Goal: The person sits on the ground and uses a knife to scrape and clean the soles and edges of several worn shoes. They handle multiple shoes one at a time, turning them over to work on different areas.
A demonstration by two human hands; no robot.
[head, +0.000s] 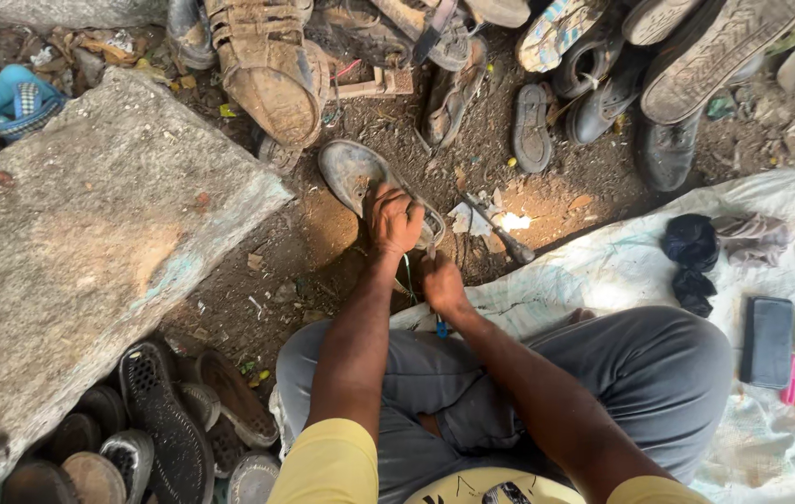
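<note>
Two hands working one worn shoe on the dirt: left hand is clamping down on it, fingers curled, steadying it; right hand is pinching a blue-handled tool beside it.

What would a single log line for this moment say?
left hand: pressing down on grey shoe | right hand: gripping thin tool beside shoe | setting: dirt ground, stone slab
</note>
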